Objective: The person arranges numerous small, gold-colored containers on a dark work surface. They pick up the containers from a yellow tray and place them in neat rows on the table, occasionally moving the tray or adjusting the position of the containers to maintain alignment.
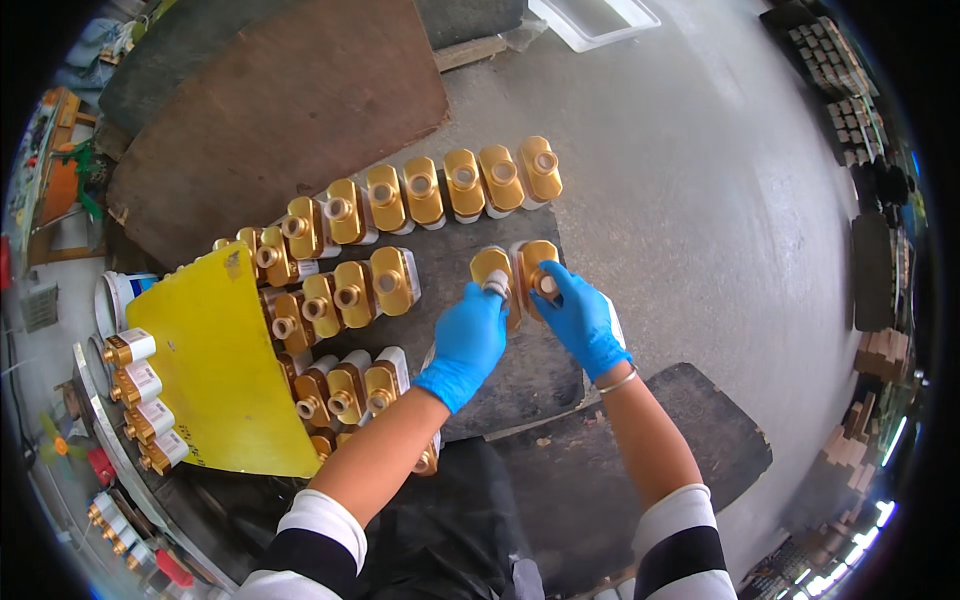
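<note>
Head view: grey floor [700, 200] spreads widest, toward two o'clock, with a brown board [290, 110] toward eleven, a dark surface [520, 375] near the middle and a yellow sheet [220, 370] between eight and nine. Left hand [465, 345] and right hand [590, 325], both blue-gloved, sit near the centre; the left's fingers are curled nearly closed at the neck of the left bottle [490, 262], the right's are part-spread over the right bottle [540, 252], and I cannot tell whether either grips. These two bottles stand side by side toward one o'clock, glossy gold, with flat, corner-cut tops and short round necks. Toward eleven, a back row [385, 190] shows eight clearly; toward nine, a middle row [352, 280] shows four; beyond the sheet, an outer group [152, 418] of four shows white labels.
</note>
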`<state>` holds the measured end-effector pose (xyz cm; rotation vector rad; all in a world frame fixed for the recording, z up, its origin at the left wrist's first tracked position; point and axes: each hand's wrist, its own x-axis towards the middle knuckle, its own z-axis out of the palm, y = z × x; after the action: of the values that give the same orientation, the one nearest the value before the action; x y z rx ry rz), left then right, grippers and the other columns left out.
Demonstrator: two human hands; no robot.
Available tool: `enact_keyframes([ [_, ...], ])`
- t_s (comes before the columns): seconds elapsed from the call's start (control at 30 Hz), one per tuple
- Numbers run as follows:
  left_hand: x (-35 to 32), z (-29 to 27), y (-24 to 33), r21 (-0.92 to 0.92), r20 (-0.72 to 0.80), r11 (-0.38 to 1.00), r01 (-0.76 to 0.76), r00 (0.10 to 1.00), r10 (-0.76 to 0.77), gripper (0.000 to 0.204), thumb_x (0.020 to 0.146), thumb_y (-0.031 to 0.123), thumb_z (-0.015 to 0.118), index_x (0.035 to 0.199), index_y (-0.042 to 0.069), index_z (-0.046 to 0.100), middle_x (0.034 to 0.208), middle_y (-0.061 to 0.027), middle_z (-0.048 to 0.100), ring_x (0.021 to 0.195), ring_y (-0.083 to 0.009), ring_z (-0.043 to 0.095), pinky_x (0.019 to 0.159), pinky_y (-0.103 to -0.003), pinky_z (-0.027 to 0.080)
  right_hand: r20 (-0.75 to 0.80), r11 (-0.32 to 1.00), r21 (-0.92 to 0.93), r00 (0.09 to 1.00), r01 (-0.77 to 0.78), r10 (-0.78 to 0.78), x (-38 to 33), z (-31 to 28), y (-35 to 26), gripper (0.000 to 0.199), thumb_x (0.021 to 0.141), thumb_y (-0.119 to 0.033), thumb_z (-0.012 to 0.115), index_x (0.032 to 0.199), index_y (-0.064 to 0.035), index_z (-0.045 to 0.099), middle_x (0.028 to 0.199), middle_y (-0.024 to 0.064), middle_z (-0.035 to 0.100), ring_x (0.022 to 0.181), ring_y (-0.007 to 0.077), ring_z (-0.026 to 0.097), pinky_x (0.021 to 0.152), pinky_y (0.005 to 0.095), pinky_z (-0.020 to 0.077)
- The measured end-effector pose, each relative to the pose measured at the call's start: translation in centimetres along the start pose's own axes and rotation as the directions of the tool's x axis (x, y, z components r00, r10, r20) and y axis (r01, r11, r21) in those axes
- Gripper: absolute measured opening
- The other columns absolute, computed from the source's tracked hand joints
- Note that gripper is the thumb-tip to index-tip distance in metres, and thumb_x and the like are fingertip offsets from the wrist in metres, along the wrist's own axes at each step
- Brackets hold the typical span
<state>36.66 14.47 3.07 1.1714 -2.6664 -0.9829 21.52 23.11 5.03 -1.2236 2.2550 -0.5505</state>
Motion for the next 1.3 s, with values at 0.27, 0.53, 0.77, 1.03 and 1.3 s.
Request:
enact_keyframes([
  [0.27,4.4,4.9,-3.1,0.114,0.065,0.993,0.032,0.997,-0.040,0.030,0.084,0.018,0.062,0.111,0.007,0.054,0.096,-0.0187,0.056,0.076,-0.0379,0.061,0.063,-0.047,0.050,0.048,1.000,0.002,0.999,0.009,-0.009,4.3,2.7,3.3,0.039,0.083,-0.022,0.066,0.119,-0.0136,0.053,0.092,0.0182,0.064,0.083,0.0355,0.064,0.071,0.0415,0.0516],
  [0.53,5.3,4.8,-4.1,0.190,0.155,0.981,0.025,0.986,-0.055,0.038,0.087,0.013,0.056,0.125,0.009,0.050,0.098,-0.0195,0.055,0.075,-0.0383,0.062,0.064,-0.046,0.052,0.102,0.998,-0.053,0.995,0.020,-0.014,6.4,4.2,3.7,0.040,0.083,-0.022,0.066,0.120,-0.0128,0.052,0.097,0.0196,0.064,0.085,0.0379,0.063,0.074,0.0418,0.0520],
  [0.77,2.9,4.9,-5.2,-0.048,-0.066,0.997,0.067,0.995,-0.070,0.042,0.082,0.015,0.064,0.122,0.011,0.053,0.095,-0.0146,0.056,0.076,-0.0356,0.062,0.062,-0.044,0.050,0.097,1.000,0.011,0.995,0.005,-0.006,7.1,5.2,4.7,0.040,0.083,-0.022,0.066,0.119,-0.0120,0.052,0.097,0.0211,0.063,0.086,0.0389,0.063,0.073,0.0428,0.0514],
  [1.03,-1.8,7.3,-8.6,-0.202,-0.274,0.964,-0.175,0.955,0.116,0.024,0.080,0.011,0.069,0.097,0.003,0.054,0.086,-0.0148,0.057,0.070,-0.0328,0.059,0.061,-0.037,0.048,0.129,0.998,0.013,0.990,-0.065,0.063,7.0,5.1,4.2,0.046,0.084,-0.023,0.066,0.125,-0.0141,0.049,0.097,0.0210,0.063,0.088,0.0379,0.063,0.073,0.0421,0.0514],
  [1.3,-7.5,4.7,-10.0,-0.224,-0.112,0.973,-0.058,0.993,0.033,0.045,0.073,0.006,0.069,0.114,-0.002,0.052,0.112,-0.0181,0.053,0.104,-0.0376,0.051,0.091,-0.043,0.043,-0.048,0.985,0.118,0.991,-0.123,0.129,4.7,5.4,4.7,0.062,0.081,-0.026,0.070,0.136,-0.0129,0.046,0.080,0.0132,0.063,0.065,0.0228,0.061,0.062,0.0336,0.0499],
])
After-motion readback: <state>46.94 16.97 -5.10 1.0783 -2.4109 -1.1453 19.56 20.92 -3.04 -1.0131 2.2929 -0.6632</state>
